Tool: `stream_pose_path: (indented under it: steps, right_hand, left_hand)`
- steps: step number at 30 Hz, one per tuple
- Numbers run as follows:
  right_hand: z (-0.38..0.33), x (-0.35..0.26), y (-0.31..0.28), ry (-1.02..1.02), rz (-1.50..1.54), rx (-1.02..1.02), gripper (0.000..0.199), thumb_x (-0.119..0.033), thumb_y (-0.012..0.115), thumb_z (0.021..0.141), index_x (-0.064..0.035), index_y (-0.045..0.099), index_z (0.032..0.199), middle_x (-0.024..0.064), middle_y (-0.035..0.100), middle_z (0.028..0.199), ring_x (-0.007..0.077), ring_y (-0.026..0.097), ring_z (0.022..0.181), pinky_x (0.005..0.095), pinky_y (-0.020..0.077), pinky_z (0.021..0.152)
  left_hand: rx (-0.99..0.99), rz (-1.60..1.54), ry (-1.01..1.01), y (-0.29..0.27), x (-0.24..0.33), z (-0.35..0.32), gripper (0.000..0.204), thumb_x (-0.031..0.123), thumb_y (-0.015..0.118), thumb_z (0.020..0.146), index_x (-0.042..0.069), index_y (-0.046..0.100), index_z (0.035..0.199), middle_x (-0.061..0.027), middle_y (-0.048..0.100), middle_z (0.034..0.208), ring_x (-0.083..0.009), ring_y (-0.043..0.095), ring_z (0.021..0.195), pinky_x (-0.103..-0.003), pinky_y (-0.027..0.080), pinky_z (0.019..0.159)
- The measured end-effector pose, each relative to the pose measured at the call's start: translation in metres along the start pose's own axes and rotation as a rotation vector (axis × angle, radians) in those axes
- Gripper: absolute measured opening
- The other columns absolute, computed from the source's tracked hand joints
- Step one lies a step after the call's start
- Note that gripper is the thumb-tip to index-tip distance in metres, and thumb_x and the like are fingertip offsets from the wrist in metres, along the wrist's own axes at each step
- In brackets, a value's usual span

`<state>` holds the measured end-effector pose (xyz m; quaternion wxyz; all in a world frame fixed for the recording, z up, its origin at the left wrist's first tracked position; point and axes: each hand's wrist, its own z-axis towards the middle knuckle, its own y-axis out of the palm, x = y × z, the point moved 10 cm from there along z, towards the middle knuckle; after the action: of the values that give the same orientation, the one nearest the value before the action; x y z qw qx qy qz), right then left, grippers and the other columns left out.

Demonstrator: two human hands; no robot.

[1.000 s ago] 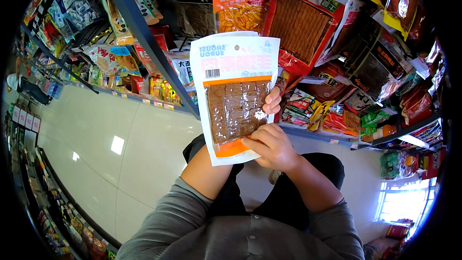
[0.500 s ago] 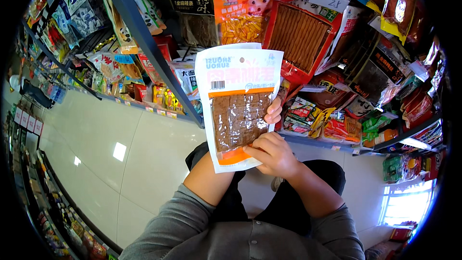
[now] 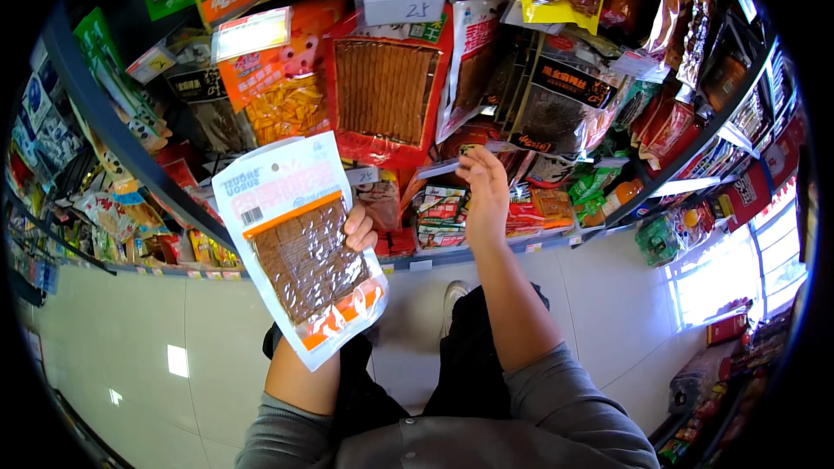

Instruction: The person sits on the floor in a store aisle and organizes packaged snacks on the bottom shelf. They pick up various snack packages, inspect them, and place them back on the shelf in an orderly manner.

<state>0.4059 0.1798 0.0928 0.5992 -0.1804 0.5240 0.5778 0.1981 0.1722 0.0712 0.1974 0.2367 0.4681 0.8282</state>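
My left hand [image 3: 360, 228] holds a white snack packet [image 3: 309, 262]; its fingers wrap over the packet's right edge, and the rest of the hand is hidden behind it. Through the packet's clear window a flat brown food slab shows, with orange bands above and below. My right hand [image 3: 483, 181] is raised at the shelf front, fingers loosely bent and apart, with nothing visible in them. It is close to a clear label holder [image 3: 440, 168], though I cannot tell whether they touch. Above and left of it hangs a red packet of brown strips [image 3: 387, 91].
An orange snack packet [image 3: 291, 78] and a black-labelled packet [image 3: 565, 95] hang on the same rack. Small packets [image 3: 441, 213] stand on the low shelf. A dark shelf upright [image 3: 130, 135] rises at the left. Pale tiled floor [image 3: 400, 317] lies under my feet.
My right hand has let go of the white packet and reached out to the shelf. The packet, in my left hand, has shifted left and tilted. The view has turned right.
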Motion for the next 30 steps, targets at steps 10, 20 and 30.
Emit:
stream_pose_path:
  steps: [10, 20, 30]
  right_hand:
    - [0.053, 0.074, -0.02, 0.482, 0.659, 0.09, 0.06, -0.014, 0.05, 0.089, 0.011, 0.019, 0.133, 0.0256, 0.021, 0.141, 0.0349, 0.025, 0.131, 0.0409, 0.024, 0.109]
    - [0.063, 0.105, -0.023, 0.619, 0.668, 0.003, 0.051, -0.016, 0.048, 0.088, 0.0121, 0.03, 0.128, 0.0246, 0.036, 0.133, 0.0344, 0.036, 0.124, 0.0431, 0.0316, 0.104]
    - [0.054, 0.091, -0.037, 0.586, 0.43, 0.028, 0.037, -0.014, 0.049, 0.089, 0.0057, 0.044, 0.12, 0.0146, 0.053, 0.113, 0.0275, 0.051, 0.103, 0.04, 0.0414, 0.093]
  left_hand:
    - [0.018, 0.078, -0.058, -0.003, -0.012, 0.0, 0.042, 0.042, 0.046, 0.086, 0.001, 0.05, 0.093, -0.009, 0.048, 0.078, -0.0159, 0.045, 0.068, -0.025, 0.037, 0.066]
    - [0.063, 0.122, -0.096, -0.011, -0.014, 0.009, 0.048, 0.05, 0.044, 0.086, 0.004, 0.053, 0.095, -0.0071, 0.046, 0.074, -0.0152, 0.044, 0.064, -0.026, 0.036, 0.063]
    - [-0.073, 0.026, -0.107, -0.008, -0.018, 0.005, 0.048, 0.048, 0.045, 0.086, 0.003, 0.051, 0.102, -0.0105, 0.049, 0.082, -0.0163, 0.045, 0.069, -0.026, 0.037, 0.066]
